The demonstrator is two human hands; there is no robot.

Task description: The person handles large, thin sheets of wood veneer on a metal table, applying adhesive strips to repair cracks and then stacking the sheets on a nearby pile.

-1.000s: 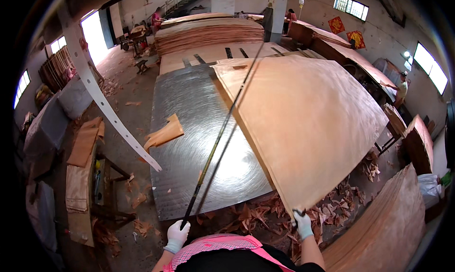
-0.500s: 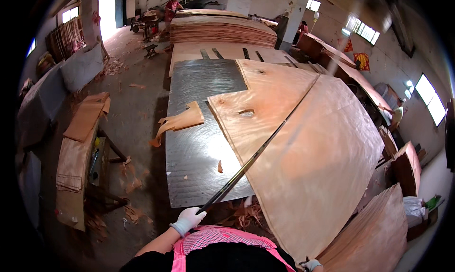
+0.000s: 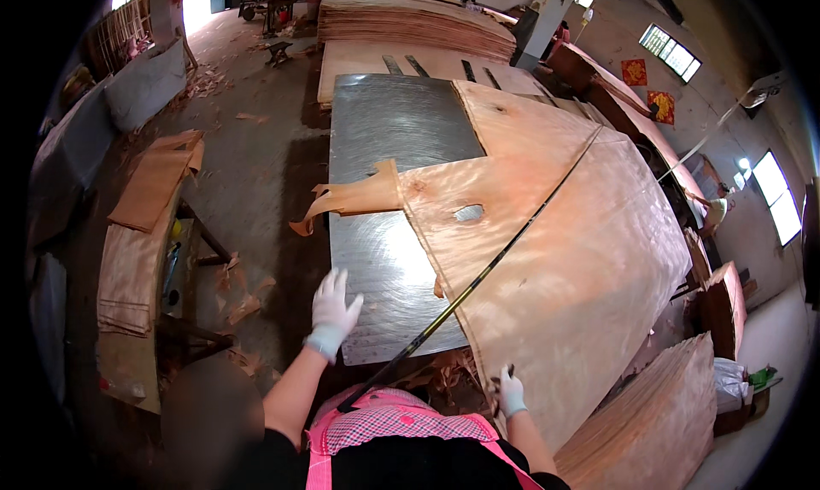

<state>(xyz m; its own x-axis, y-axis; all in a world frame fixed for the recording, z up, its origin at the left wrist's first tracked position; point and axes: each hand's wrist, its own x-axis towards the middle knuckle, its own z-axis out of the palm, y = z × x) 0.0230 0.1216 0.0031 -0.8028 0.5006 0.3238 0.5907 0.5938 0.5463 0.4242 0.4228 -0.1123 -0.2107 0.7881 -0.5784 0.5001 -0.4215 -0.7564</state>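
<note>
A large pale wood veneer sheet [image 3: 572, 259] with a knot hole lies over the right part of a shiny metal-topped table [image 3: 376, 285]. My left hand [image 3: 333, 311], in a white glove, is held over the table's near left edge, fingers spread and holding nothing. My right hand [image 3: 512, 394], also gloved, is closed at the sheet's near left edge, its fingertips dark. A long thin black rod [image 3: 465, 295] slants across the sheet, its near end resting against my pink checked apron [image 3: 397, 426]. A torn veneer scrap [image 3: 363, 191] overhangs the table's left edge.
Behind the table rises a tall stack of veneer sheets [image 3: 418, 27]. A narrow bench [image 3: 128, 285] with veneer pieces stands on the left. More stacked veneer [image 3: 649, 409] leans at the lower right. Scraps litter the floor [image 3: 256, 174]. A person [image 3: 713, 212] works at the far right.
My left hand has let go of the rod and opened, moving up and left. My right hand has moved up along the sheet's edge. The sheet has shifted left over the metal toward the scrap.
</note>
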